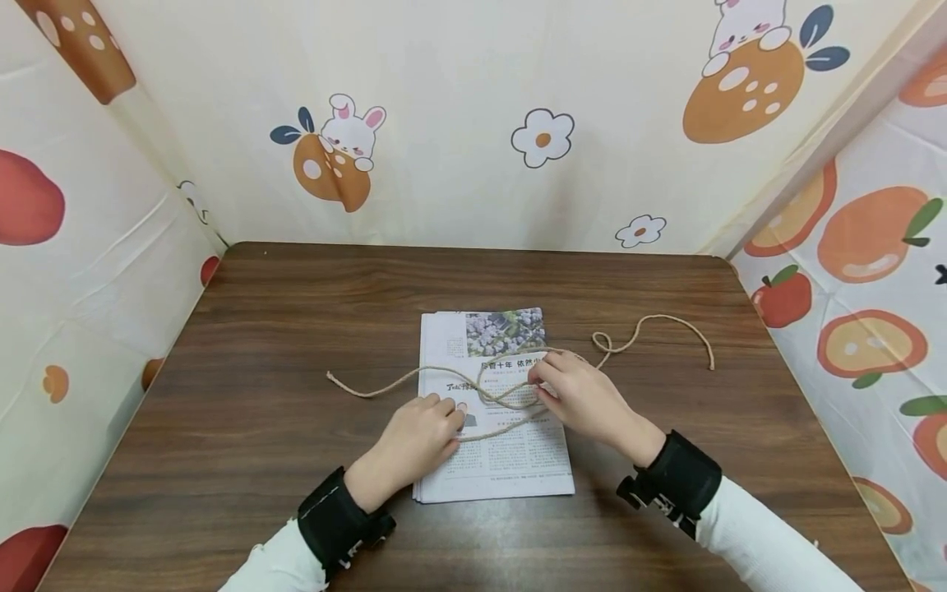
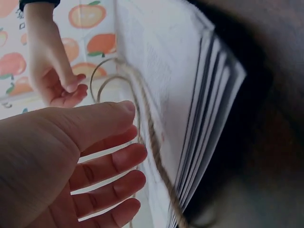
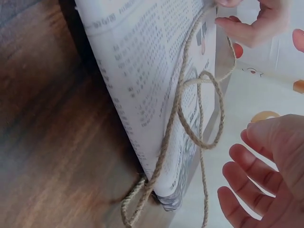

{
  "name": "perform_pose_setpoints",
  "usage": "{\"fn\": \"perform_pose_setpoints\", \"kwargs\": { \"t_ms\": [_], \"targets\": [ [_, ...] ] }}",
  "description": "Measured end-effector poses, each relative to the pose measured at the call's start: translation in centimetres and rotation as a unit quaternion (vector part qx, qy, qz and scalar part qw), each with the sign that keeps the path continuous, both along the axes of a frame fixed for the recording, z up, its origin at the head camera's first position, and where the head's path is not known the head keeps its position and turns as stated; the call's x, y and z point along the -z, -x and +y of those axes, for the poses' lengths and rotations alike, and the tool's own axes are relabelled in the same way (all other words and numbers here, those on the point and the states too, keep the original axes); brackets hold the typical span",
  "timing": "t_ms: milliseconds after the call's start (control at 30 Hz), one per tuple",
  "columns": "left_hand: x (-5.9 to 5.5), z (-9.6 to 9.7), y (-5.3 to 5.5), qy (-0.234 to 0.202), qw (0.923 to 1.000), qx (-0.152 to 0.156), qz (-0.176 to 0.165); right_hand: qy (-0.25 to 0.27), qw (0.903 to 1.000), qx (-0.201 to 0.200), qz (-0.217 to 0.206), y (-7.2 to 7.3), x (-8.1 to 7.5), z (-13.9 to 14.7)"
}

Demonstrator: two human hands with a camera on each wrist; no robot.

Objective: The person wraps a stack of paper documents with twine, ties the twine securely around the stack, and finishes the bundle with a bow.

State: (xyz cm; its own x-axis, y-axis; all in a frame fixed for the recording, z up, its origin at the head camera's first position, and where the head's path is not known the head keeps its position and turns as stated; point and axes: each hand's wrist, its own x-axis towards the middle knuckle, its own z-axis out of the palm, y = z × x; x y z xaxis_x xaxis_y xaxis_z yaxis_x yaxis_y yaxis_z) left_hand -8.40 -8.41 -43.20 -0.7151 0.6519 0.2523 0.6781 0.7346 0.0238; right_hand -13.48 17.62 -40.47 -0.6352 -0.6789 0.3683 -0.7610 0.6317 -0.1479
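One newspaper stack [image 1: 496,470] | long axis fore-aft | rope [image 3: 167,136] ends left, right

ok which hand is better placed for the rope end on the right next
Probably the right hand: it's nearer that rope end, while the left hand must reach across the newspaper.

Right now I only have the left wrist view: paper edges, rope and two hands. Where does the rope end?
Observer: Two free ends of the rope lie on the tabletop, one on either side of the newspaper stack.
Operator: Any picture on top of that newspaper stack?
Observer: Yes, printed flowers near its far edge.
Operator: And what does the rope do beyond the right hand?
Observer: It crosses over itself on the tabletop, right of the newspaper stack.
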Motion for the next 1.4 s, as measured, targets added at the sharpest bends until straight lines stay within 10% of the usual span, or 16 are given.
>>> {"fn": "perform_pose_setpoints", "kwargs": {
  "t_ms": [633,1400],
  "targets": [
    [-0.5,1.1,0.4,-0.039,0.9991,-0.003,0.018,0.007,0.9994,0.031,0.013,-0.6,-0.7,0.4],
    [-2.9,0.6,3.1,-0.107,0.9895,-0.087,0.045,-0.036,0.9964,-0.064,0.041,-3.8,-0.2,-2.9]
  ]
}}
